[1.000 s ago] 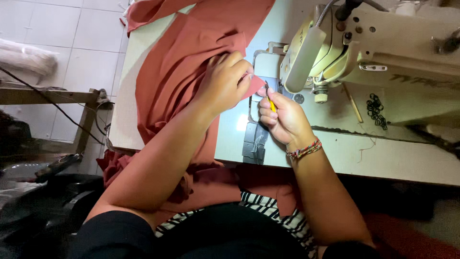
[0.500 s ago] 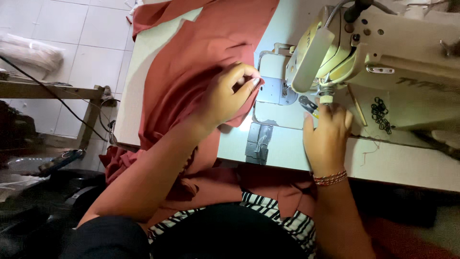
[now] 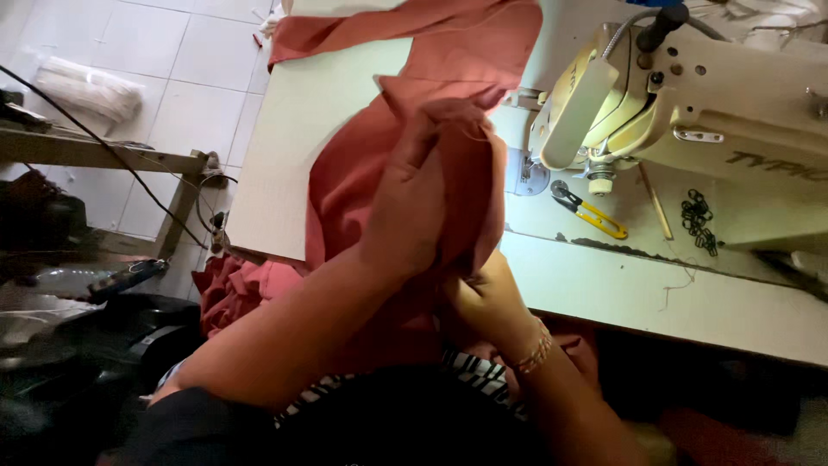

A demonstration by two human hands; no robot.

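While both hands, left hand (image 3: 410,211) and right hand (image 3: 483,298), are gripping the rust-red cloth (image 3: 362,173) in closed fingers, it is hanging lifted off the cream sewing machine (image 3: 724,112), with the yellow-handled thread snips (image 3: 591,211) lying beyond the fingertips, unheld.

Rust-red fabric (image 3: 362,181); cream sewing machine (image 3: 690,95); yellow-handled snips (image 3: 595,214); black-white striped garment (image 3: 470,371).

One head cam, looks steeply down, close over near edge of pale flat sewing table (image 3: 293,164); cream metal sewing machine (image 3: 690,95) at right.

place: sewing workshop | evidence: industrial sewing machine (image 3: 690,103) on work table (image 3: 293,147), rust fabric (image 3: 466,43), thread snips (image 3: 591,211)
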